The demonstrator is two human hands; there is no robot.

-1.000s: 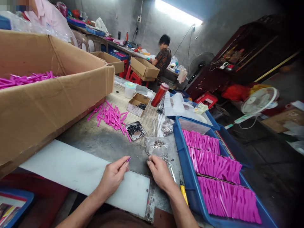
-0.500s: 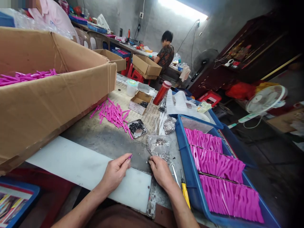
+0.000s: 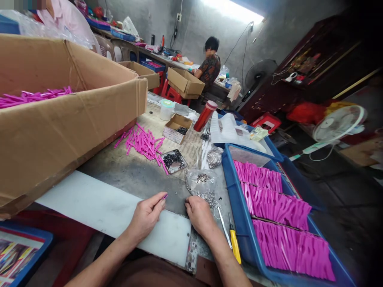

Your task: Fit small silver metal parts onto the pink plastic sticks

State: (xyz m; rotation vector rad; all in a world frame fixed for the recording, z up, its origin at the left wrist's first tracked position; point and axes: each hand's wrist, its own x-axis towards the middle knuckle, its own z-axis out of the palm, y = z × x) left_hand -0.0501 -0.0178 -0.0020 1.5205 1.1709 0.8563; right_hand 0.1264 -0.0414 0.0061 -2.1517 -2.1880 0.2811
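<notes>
My left hand (image 3: pixel 149 212) hovers over the white board (image 3: pixel 98 203), closed in a pinch. The tip of a magenta stick (image 3: pixel 164 195) pokes out between its thumb and forefinger; the rest is hidden. Beside it on the right, my right hand (image 3: pixel 198 214) is closed with its fingertips down at the dark tabletop (image 3: pixel 176 203). Whatever those fingertips hold, if anything, is hidden. Beyond my hands lie a pile of magenta sticks (image 3: pixel 143 143) and a small tray of black pieces (image 3: pixel 173 161). A clear bag of small metal parts (image 3: pixel 202 179) lies just past my right hand.
A large cardboard box (image 3: pixel 74 115) with magenta sticks stands at left. On the right, a blue crate (image 3: pixel 239 223) holds rows of magenta pieces. Tweezers (image 3: pixel 224 227) and a yellow-handled screwdriver (image 3: pixel 235 244) lie beside it. A red flask (image 3: pixel 205 115) stands behind; a person (image 3: pixel 211 65) sits farther back.
My right hand has shifted slightly left, and a tiny piece that lay by its fingertips no longer shows. My left hand keeps its pinch almost unmoved.
</notes>
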